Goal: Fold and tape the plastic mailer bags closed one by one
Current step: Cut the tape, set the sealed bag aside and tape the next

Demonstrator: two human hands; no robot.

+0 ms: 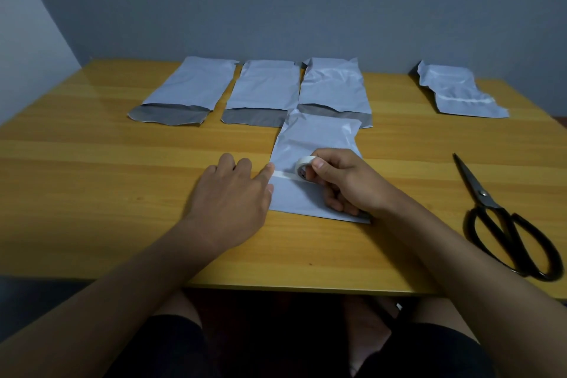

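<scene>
A: The folded mailer [317, 159] lies mid-table [92, 163], and the right hand [343, 181] pinches the tape roll [305, 168] on it!

B: The left hand [233, 190] lies flat with fingers straight, one fingertip pressing the tape end [280, 174] at the bag's left edge. Scissors [503, 224] sit well right.

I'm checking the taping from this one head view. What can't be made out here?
- Tape roll: the right hand covers its far side.
- Tape strip: its start lies under the left hand's fingertip.
- Folded mailer: contents unseen; the plastic is opaque.
</scene>
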